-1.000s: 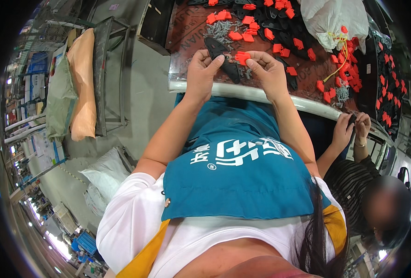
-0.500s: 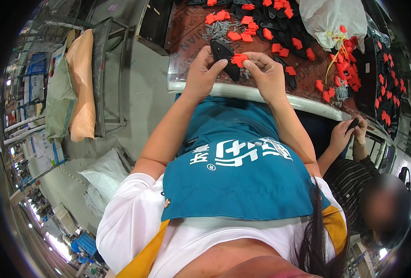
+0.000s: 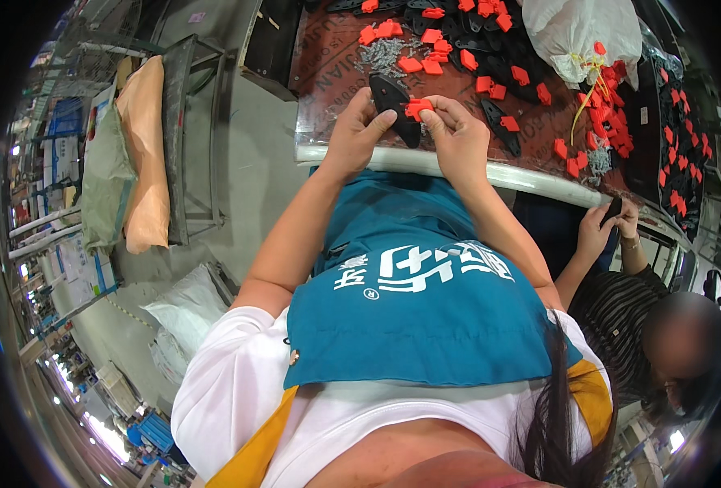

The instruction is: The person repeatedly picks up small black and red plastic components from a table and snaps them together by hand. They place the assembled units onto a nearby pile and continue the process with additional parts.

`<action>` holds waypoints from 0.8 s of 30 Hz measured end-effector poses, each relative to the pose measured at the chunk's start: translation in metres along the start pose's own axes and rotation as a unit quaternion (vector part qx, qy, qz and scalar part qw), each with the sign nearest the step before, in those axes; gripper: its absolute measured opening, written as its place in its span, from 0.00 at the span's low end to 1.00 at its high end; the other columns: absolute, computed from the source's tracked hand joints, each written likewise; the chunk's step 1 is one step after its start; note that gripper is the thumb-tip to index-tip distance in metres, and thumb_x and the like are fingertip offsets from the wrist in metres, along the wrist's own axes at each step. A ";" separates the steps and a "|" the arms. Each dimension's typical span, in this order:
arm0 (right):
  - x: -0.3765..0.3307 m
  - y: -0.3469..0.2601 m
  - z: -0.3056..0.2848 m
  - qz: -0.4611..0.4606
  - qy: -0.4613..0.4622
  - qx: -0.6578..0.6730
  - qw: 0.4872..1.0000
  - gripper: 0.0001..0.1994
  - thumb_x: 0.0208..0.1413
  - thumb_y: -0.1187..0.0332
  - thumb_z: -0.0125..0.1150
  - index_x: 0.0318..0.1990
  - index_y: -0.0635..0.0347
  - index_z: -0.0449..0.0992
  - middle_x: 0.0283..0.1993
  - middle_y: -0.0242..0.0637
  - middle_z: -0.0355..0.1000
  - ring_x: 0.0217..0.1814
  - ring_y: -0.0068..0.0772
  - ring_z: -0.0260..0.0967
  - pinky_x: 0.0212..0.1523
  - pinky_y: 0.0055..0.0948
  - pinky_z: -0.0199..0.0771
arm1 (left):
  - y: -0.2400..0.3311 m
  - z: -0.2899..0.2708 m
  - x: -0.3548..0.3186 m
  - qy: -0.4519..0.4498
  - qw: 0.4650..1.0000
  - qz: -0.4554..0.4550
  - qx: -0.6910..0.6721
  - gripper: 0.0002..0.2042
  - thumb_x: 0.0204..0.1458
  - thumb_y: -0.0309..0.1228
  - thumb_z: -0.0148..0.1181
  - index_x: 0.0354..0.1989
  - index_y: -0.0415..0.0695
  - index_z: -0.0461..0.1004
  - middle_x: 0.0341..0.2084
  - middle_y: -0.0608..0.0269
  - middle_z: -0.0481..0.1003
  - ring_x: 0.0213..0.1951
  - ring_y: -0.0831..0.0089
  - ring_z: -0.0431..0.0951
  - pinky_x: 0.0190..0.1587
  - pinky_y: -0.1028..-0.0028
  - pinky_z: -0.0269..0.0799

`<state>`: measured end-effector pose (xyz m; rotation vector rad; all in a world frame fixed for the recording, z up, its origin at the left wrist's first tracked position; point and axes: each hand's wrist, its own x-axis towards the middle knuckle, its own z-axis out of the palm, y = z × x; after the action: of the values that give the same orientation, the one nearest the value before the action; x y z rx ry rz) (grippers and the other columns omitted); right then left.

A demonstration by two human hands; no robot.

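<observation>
A black plate (image 3: 388, 96) is held by the left hand (image 3: 354, 137), pinched between thumb and curled fingers, tilted above the near edge of the table (image 3: 336, 81). A red clip (image 3: 418, 106) is gripped by the right hand (image 3: 460, 138), its thumb and fingertips closed on it; the clip is held at the plate's right side, overlapping it in this view, though whether it is seated there cannot be told. Beyond the hands, a heap of screws (image 3: 381, 56) is spread on the table, with loose clips and plates scattered to its right. Just right of the right hand, another plate (image 3: 495, 114) is laid flat, with a clip (image 3: 509, 124) upon it. Farther right, a white bag (image 3: 584, 39) is set beside a red pile (image 3: 612, 122). At the table's right corner, a dark piece (image 3: 612, 210) is held by a co-worker's hands (image 3: 595, 233).
</observation>
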<state>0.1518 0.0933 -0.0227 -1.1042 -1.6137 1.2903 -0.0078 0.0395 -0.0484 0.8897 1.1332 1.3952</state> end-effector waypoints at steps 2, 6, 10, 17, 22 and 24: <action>0.007 0.005 -0.004 0.049 -0.032 0.066 0.996 0.08 0.55 0.73 0.59 0.41 0.65 0.76 0.31 0.35 0.78 0.29 0.15 0.71 0.30 0.19 0.71 | -0.002 0.000 -0.001 -0.014 1.000 -0.002 -0.004 0.13 0.58 0.27 0.53 0.49 0.40 0.62 0.41 0.62 0.72 0.44 0.75 0.73 0.48 0.73 0.72; 0.006 0.006 -0.001 0.049 -0.015 0.068 0.996 0.09 0.55 0.71 0.60 0.41 0.64 0.77 0.32 0.39 0.78 0.29 0.23 0.74 0.31 0.22 0.72 | 0.004 0.007 -0.002 -0.012 1.000 0.003 -0.011 0.13 0.58 0.27 0.52 0.50 0.40 0.63 0.42 0.61 0.72 0.44 0.74 0.74 0.49 0.72 0.72; 0.001 0.016 0.008 -0.119 0.015 -0.109 0.987 0.11 0.53 0.68 0.61 0.42 0.63 0.76 0.32 0.44 0.77 0.30 0.37 0.76 0.33 0.28 0.73 | 0.007 0.013 -0.003 -0.003 1.000 -0.004 0.000 0.13 0.59 0.27 0.52 0.50 0.41 0.62 0.42 0.61 0.72 0.45 0.74 0.74 0.49 0.70 0.72; 0.012 0.008 0.002 -0.062 -0.033 -0.195 0.978 0.19 0.49 0.64 0.64 0.46 0.64 0.72 0.43 0.47 0.73 0.48 0.47 0.69 0.47 0.39 0.67 | -0.008 0.031 0.004 0.128 0.977 -0.064 -0.161 0.11 0.58 0.26 0.51 0.49 0.43 0.63 0.42 0.62 0.72 0.41 0.72 0.75 0.46 0.68 0.73; 0.004 0.020 0.000 -0.194 -0.009 -0.360 0.912 0.29 0.37 0.65 0.69 0.49 0.63 0.69 0.44 0.42 0.68 0.49 0.47 0.63 0.48 0.40 0.63 | -0.007 0.044 0.001 0.127 0.967 -0.108 -0.193 0.13 0.56 0.25 0.53 0.48 0.42 0.59 0.40 0.61 0.71 0.37 0.72 0.74 0.39 0.70 0.74; 0.005 0.024 -0.010 -0.210 0.000 -0.347 0.914 0.28 0.34 0.66 0.70 0.48 0.60 0.70 0.43 0.40 0.67 0.47 0.45 0.62 0.47 0.39 0.63 | -0.011 0.050 0.000 0.113 0.967 -0.104 -0.203 0.14 0.56 0.26 0.53 0.49 0.43 0.58 0.41 0.61 0.70 0.38 0.72 0.74 0.40 0.70 0.74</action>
<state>0.1630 0.1035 -0.0444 -1.0523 -2.2369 0.4268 0.0429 0.0471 -0.0461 0.3165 1.0210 1.5056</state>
